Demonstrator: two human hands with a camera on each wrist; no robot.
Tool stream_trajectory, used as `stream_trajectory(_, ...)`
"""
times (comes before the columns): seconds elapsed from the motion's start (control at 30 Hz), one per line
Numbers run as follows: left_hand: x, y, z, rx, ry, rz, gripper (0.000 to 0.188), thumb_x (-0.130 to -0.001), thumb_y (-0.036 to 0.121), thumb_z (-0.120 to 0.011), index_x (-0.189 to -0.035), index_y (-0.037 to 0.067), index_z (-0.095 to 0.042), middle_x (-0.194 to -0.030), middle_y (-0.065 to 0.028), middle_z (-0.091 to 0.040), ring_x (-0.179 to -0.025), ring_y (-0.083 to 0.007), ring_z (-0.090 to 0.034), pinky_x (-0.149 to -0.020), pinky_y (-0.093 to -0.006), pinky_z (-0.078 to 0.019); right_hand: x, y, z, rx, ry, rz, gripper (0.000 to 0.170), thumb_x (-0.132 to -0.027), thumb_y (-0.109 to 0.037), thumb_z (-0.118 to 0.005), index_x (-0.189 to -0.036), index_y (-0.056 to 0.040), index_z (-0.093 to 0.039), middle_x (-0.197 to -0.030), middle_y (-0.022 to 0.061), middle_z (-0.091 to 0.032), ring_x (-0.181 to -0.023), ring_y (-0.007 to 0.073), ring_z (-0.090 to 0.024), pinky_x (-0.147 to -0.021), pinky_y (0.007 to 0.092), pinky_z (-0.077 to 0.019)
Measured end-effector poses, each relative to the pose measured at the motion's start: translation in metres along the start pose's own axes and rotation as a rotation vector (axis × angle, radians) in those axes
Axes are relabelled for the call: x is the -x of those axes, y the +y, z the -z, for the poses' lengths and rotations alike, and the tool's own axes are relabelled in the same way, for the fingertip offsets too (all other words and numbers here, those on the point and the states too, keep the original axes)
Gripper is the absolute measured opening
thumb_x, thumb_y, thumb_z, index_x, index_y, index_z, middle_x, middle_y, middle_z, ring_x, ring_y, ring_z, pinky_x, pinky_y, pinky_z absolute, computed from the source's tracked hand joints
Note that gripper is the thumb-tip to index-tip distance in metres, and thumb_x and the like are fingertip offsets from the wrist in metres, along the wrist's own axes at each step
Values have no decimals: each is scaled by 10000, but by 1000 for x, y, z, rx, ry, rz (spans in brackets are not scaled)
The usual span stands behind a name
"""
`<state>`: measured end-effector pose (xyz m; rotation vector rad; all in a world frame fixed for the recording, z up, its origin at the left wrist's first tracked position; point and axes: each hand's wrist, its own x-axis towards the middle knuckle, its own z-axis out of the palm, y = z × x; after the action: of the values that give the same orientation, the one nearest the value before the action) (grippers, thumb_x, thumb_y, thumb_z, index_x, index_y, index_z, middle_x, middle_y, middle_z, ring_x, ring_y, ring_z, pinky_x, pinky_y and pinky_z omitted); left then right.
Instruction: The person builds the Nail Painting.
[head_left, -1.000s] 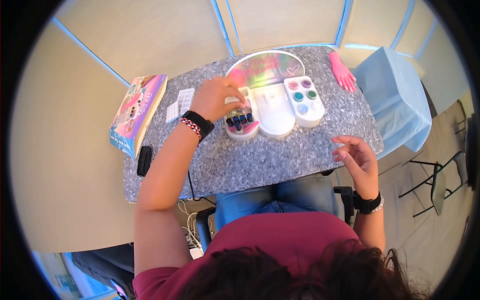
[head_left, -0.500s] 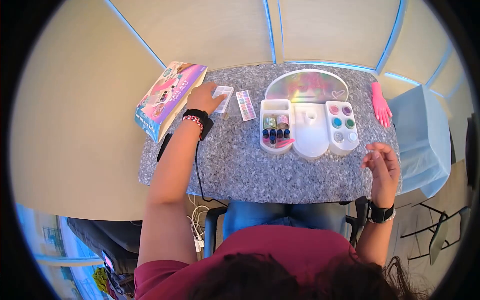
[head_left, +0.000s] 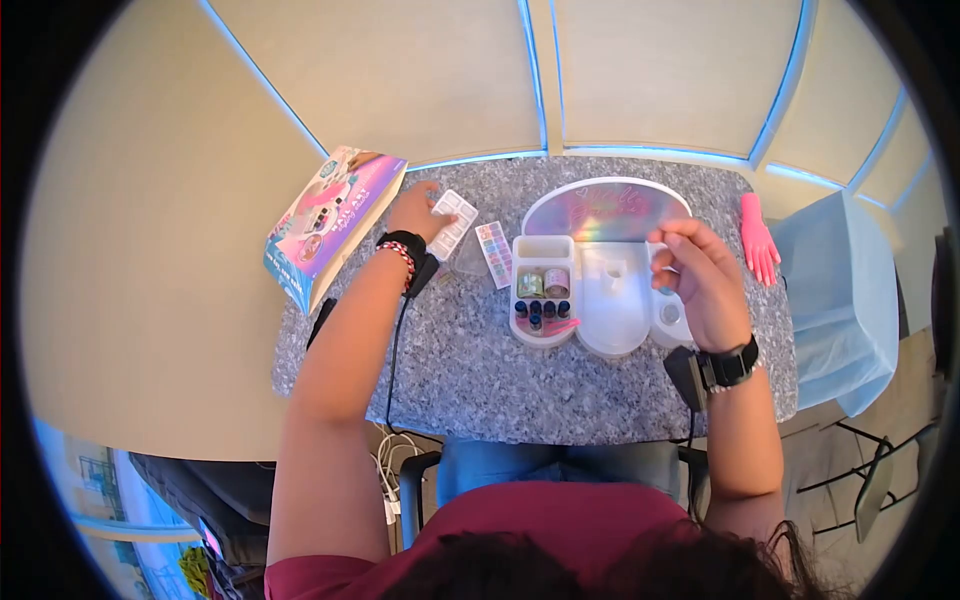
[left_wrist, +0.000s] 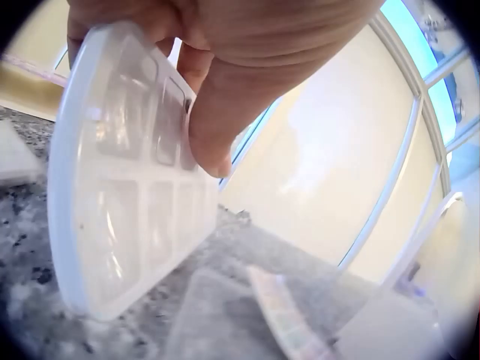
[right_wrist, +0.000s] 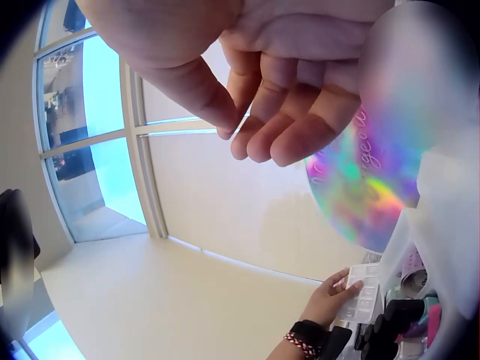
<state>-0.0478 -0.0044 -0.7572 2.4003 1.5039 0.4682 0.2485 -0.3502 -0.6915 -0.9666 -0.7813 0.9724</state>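
Observation:
My left hand (head_left: 420,212) grips a white plastic case (head_left: 455,228) divided into several small compartments, with the thumb pressed on its face. In the left wrist view the case (left_wrist: 105,225) stands tilted on edge over the speckled tabletop. A narrow sheet of coloured stickers (head_left: 495,255) lies just to its right. Over the right part of a white nail-art station (head_left: 612,325) hovers my right hand (head_left: 705,285), hiding most of the pots there. Its fingers are loosely curled in the right wrist view, and nothing shows between them.
Left on the table leans a nail art box (head_left: 335,225). The station's left tray holds dark-capped bottles (head_left: 536,312), glittery jars (head_left: 530,284) and a pink tool; an iridescent sign (head_left: 605,210) rises behind. A pink model hand (head_left: 758,240) lies at the right.
My left hand left the station's left tray, reached the case and now grips and tilts it. My right hand rose from the table's front right to above the station.

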Motion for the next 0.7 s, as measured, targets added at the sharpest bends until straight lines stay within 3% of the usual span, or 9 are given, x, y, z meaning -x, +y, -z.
stream_trajectory(0.13, 6, 9, 20, 123, 70, -133, 502, -932, 239, -871, -1354, 34, -692, -1195, -133, -784, -1091, -269, -758, -994, -383, -579, -21, -1, -16, 93, -106, -49, 260, -1087, -178, -677, -1299, -30, -702, -1227, 88, -758, -968, 134, -721, -822, 298, -602)
stream_trajectory(0.2, 44, 60, 54, 679, 81, -79, 383, -992, 179, -817, -1315, 17, -690, -1205, -110, -786, -1105, -207, -750, -992, -363, -583, -38, 2, -28, 191, -154, -77, 297, -1074, -174, -694, -1333, -28, -697, -1270, 94, -756, -1014, 138, -734, -839, 291, -604)
stream_trajectory(0.3, 73, 95, 41, 953, -62, -188, 284, -1012, 126, -798, -1256, 19, -697, -1198, -97, -785, -1111, -161, -737, -990, -344, -588, -57, 30, -34, 313, -208, -7, 374, -1020, -129, -760, -1362, 2, -684, -1291, 107, -769, -1050, 175, -762, -857, 298, -609)
stream_trajectory(0.4, 78, 108, 21, 971, -214, -247, 288, -986, 104, -828, -1235, 32, -701, -1191, -94, -784, -1106, -159, -736, -988, -335, -587, -68, 50, -46, 611, -172, 205, 358, -998, -126, -788, -1313, 28, -711, -1193, 109, -800, -963, 167, -765, -838, 304, -605)
stream_trajectory(0.43, 79, 112, 15, 1009, -232, -203, 281, -967, 68, -839, -1211, 34, -702, -1183, -87, -783, -1102, -161, -736, -990, -332, -587, -69, 50, -49, 692, -134, 210, 236, -968, -127, -812, -1146, 16, -755, -1000, 114, -808, -855, 177, -755, -777, 334, -590)
stream_trajectory(0.47, 77, 110, 10, 1010, -234, -202, 281, -967, 68, -839, -1211, 34, -702, -1183, -87, -783, -1102, -161, -736, -990, -332, -587, -71, 53, -49, 693, -132, 208, 236, -968, -127, -812, -1146, 16, -755, -1000, 114, -808, -855, 177, -755, -777, 334, -590)
stream_trajectory(0.53, 73, 108, 1, 1025, -226, -214, 276, -969, 55, -832, -1209, 30, -699, -1154, -91, -798, -1069, -167, -750, -977, -327, -593, -76, 62, -49, 900, -48, 319, 158, -942, -124, -820, -996, -1, -737, -865, 139, -763, -793, 253, -731, -734, 397, -565)
stream_trajectory(0.57, 75, 108, 0, 1029, -229, -213, 276, -969, 55, -832, -1209, 30, -699, -1154, -91, -798, -1069, -167, -750, -977, -327, -593, -76, 65, -49, 903, -47, 316, 158, -942, -124, -820, -996, -1, -737, -865, 139, -763, -793, 253, -731, -734, 397, -565)
stream_trajectory(0.7, 89, 110, 4, 872, -177, -144, 240, -955, 65, -842, -1159, -2, -737, -1104, -120, -824, -1001, -165, -771, -933, -319, -604, -73, 68, -58, 1065, -48, 258, 177, -930, -140, -813, -939, -3, -702, -858, 208, -726, -846, 396, -722, -768, 479, -557)
